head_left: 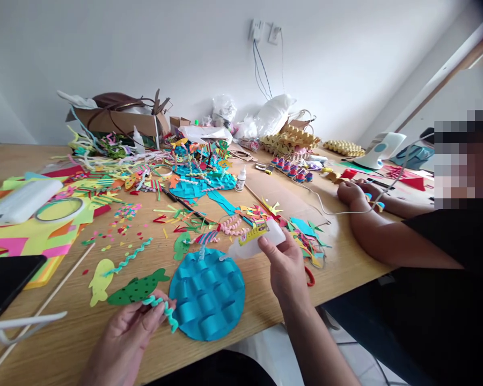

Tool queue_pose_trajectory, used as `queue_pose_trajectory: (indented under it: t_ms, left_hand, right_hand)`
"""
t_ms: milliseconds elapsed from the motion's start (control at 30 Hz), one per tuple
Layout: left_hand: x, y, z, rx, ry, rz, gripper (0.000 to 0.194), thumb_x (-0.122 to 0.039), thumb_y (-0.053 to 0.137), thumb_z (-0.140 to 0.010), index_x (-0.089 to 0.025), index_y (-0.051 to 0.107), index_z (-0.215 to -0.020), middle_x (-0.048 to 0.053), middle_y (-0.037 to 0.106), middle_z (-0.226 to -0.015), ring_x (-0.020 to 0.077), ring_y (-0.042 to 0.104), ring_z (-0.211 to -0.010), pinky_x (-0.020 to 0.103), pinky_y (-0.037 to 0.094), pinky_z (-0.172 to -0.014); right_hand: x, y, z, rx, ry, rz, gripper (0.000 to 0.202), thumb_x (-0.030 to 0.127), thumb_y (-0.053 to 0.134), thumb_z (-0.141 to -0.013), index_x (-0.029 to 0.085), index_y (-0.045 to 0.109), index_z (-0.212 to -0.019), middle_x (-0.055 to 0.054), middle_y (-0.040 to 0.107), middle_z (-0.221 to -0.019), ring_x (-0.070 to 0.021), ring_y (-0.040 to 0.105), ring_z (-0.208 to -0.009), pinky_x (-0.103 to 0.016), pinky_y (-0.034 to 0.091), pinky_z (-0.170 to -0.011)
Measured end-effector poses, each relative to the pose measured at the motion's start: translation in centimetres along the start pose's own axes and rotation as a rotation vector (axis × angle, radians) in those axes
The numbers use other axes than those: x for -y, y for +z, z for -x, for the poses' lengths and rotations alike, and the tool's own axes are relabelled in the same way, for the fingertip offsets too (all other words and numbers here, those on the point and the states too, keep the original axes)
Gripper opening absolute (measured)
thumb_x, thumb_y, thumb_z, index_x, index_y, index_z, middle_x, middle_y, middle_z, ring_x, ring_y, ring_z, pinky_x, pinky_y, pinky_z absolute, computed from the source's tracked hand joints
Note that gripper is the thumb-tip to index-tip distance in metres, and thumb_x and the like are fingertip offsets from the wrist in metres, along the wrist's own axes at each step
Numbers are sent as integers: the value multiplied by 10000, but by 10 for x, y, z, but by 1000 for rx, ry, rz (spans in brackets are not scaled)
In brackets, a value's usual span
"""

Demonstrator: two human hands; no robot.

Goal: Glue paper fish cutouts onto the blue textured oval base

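My right hand (287, 265) is closed around a white glue bottle (251, 241) with a yellow label, tipped on its side. Its nozzle points left, over the upper edge of a round blue paper base (207, 295) covered with curved paper strips. In my left hand (134, 332) a curly turquoise pipe cleaner (161, 311) is pinched between thumb and fingers, beside the base's left edge. A dark green paper fish (139, 288) with spots lies just beyond that hand. Farther left is a yellow-green paper fish (101, 281) with another curly turquoise pipe cleaner (129, 256) attached.
Paper scraps and small fish cover the table, with a finished-looking blue paper piece (201, 179) behind. A small glue bottle (240, 178) stands beside it. A black phone (10, 284) and wooden stick (44, 305) lie left. A co-worker's arms (366, 225) rest at right, near a white cable (317, 209).
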State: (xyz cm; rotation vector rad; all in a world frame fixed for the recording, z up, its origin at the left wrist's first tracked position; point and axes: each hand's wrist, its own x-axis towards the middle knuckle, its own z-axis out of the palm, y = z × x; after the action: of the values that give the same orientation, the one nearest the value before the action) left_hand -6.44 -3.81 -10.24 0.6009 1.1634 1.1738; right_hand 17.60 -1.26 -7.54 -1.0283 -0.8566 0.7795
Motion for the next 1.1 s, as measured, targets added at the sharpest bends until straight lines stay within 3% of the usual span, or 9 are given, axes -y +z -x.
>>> queue_pose_trajectory:
  t_ms: [400,667,1100]
  left_hand:
    - [6,-8,-5,43,-36,31,325,-310,852,-419,-194,677,-667,-9,700,-692,191,661,-704,232,553,-679]
    - [8,-6,-6,13,-6,20,343,-307,850,-390,-176,672,-652,5,693,-663,221,667,-705,249,562,-646]
    - [4,-5,-6,31,-5,-16,327,-302,836,-396,-173,663,-642,12,690,-669,260,671,-737,290,569,-652]
  right_hand:
    - [8,3,0,122,-146,448,292,383,687,-668,178,540,-814,9,555,-730,-137,513,-663,-246,422,-592]
    - [14,7,1,170,-213,658,309,435,666,-673,175,530,-771,10,541,-693,-139,490,-648,-238,384,-577]
    - [17,9,-1,203,-310,740,305,415,669,-688,170,585,-849,2,612,-733,-140,536,-662,-214,384,-587]
